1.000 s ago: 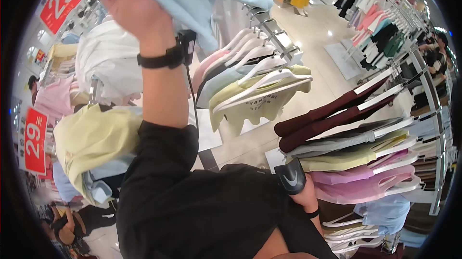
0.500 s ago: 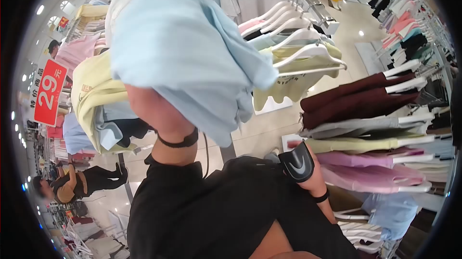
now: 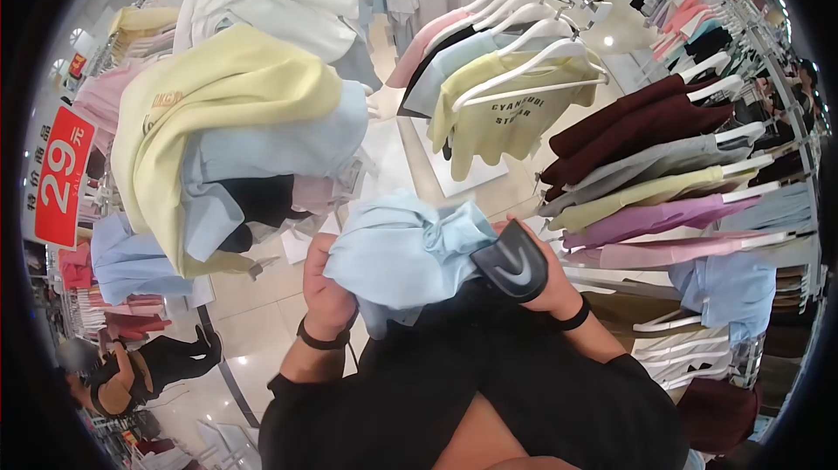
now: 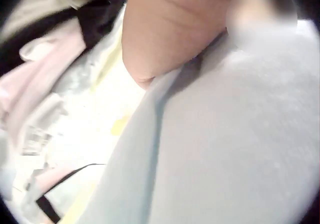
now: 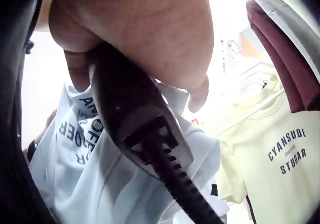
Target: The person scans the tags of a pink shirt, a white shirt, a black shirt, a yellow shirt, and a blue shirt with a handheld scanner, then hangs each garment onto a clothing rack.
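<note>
A light blue shirt is bunched in front of the body, with dark lettering on it in the right wrist view. My left hand grips its left side; the left wrist view has that hand close up against the pale cloth. In my right hand is a black corded barcode scanner, its head beside the shirt's right end. The ribbed cable leaves the base of the scanner's handle in the right wrist view, the shirt behind it.
Left, a yellow shirt and light blue clothes lie draped in a heap. A yellow shirt hangs on the rack ahead. Maroon garments hang at right. A red price sign and another person are at far left.
My left hand has brought the light blue shirt down from high at the left to in front of the body. My right hand, with the scanner, has come up beside it.
</note>
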`<state>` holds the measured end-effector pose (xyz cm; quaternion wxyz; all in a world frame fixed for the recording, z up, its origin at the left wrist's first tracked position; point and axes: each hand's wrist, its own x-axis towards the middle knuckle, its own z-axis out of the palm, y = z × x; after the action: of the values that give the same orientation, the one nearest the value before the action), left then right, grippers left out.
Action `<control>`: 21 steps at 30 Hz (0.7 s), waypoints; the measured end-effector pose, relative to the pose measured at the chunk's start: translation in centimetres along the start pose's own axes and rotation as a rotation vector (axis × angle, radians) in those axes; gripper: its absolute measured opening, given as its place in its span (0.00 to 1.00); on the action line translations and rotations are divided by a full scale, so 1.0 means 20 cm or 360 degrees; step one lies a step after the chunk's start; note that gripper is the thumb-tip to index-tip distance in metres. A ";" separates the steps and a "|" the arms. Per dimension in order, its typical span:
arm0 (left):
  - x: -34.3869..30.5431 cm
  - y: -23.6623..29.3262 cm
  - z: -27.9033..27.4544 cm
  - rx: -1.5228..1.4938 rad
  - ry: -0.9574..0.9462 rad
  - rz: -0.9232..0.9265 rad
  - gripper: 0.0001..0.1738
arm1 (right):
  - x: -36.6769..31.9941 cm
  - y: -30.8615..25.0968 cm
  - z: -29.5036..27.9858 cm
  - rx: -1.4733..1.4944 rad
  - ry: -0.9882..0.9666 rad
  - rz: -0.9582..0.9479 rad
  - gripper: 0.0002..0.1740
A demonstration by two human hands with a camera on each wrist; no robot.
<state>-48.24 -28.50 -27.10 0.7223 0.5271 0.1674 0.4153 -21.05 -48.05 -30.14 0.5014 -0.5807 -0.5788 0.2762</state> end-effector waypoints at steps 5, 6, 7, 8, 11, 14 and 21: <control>-0.17 -0.14 -0.37 0.1095 -0.0121 -0.0539 0.17 | -0.07 -0.12 0.02 0.0128 0.0164 0.0284 0.32; -0.18 -0.13 -0.38 0.1321 -0.0259 -0.0718 0.19 | -0.05 -0.14 0.03 0.0120 0.0169 0.0271 0.32; -0.19 -0.12 -0.39 0.1542 -0.0395 -0.0904 0.21 | -0.04 -0.16 0.04 0.0114 0.0168 0.0264 0.32; -0.20 -0.12 -0.38 0.1606 -0.0549 -0.0907 0.26 | -0.03 -0.18 0.06 0.0111 0.0162 0.0263 0.32; -0.27 -0.20 -0.37 0.1595 -0.0930 -0.0503 0.48 | 0.03 -0.19 0.10 0.0293 -0.0092 0.0287 0.37; -0.21 -0.14 -0.13 0.1508 -0.0566 -0.0054 0.55 | 0.11 -0.15 0.16 0.0272 -0.0383 -0.0059 0.39; -0.18 -0.29 0.00 0.1054 -0.0743 -0.0358 0.13 | 0.14 -0.18 0.25 0.0250 -0.0629 -0.0119 0.39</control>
<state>-47.93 -31.76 -33.01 0.5733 0.7892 0.1800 0.1270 -26.56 -44.72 -27.96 0.4318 -0.4526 -0.6638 0.4101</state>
